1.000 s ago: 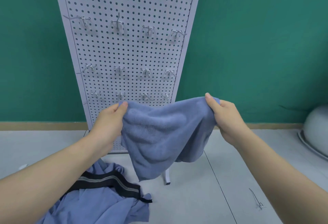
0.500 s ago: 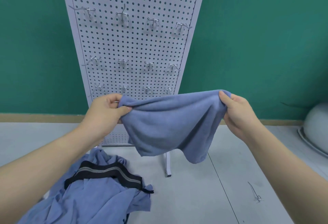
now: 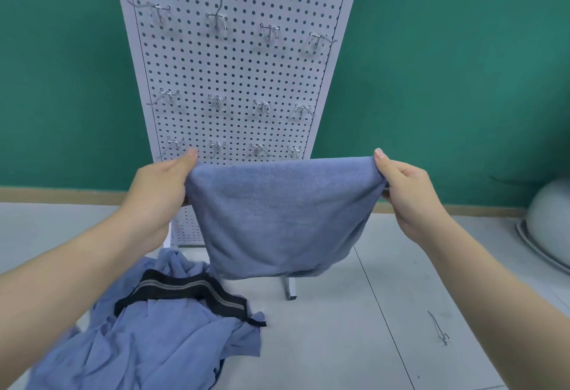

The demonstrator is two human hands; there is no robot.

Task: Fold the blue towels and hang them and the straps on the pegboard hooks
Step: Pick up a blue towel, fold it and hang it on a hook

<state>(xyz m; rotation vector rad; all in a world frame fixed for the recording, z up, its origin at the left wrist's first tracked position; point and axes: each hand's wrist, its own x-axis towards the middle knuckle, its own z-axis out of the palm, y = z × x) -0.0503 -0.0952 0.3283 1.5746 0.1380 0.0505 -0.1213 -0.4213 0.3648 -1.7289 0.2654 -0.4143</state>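
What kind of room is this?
Probably a staged practice or workshop corner, not a home: a freestanding white pegboard with bare metal hooks, a plain green wall, and towels heaped on the grey floor.

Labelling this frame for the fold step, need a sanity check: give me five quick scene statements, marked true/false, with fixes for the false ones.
1. Both hands hold one blue towel by its top corners. True: the left hand and the right hand each pinch a corner.
2. A towel already hangs on the pegboard. False: the visible hooks are bare.
3. The black strap lies on the pile of blue towels. True.
4. The held towel rests flat on the table. False: it hangs in the air in front of the pegboard.
5. A loose hook lies on the surface to the right. True.
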